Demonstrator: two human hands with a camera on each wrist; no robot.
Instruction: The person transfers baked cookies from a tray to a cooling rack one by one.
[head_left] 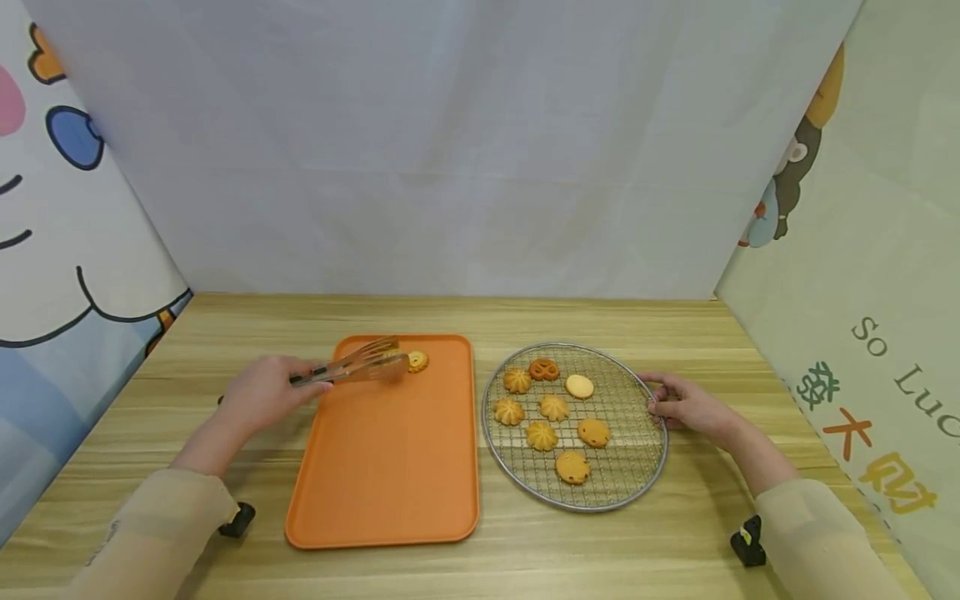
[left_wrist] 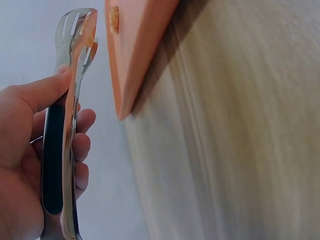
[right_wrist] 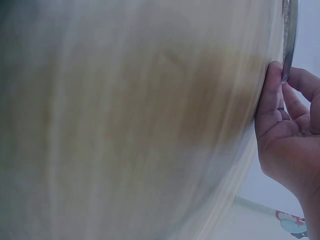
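Note:
My left hand (head_left: pixel 268 390) grips metal serving tongs (left_wrist: pixel 70 120) with dark handle inlays. Their slotted ends hang over the far left part of an orange tray (head_left: pixel 386 467). Something yellowish, perhaps a cookie, shows between the tong ends, partly hidden by the metal. Just right of the tips, a round cookie (head_left: pixel 418 361) lies on the tray. My right hand (head_left: pixel 693 408) pinches the right rim of a round wire rack (head_left: pixel 630 467), thumb and fingers on either side in the right wrist view. On the rack lie several fluted cookies (head_left: pixel 542 436), a pretzel (head_left: pixel 544 369), a pale round cookie (head_left: pixel 579 386) and two dotted cookies (head_left: pixel 573 467).
Tray and rack stand side by side on a wood-grain table (head_left: pixel 600 558), a narrow gap between them. A pale curtain (head_left: pixel 450 167) closes off the back, and printed cloths hang left and right. Black clips (head_left: pixel 747 542) show near both forearms.

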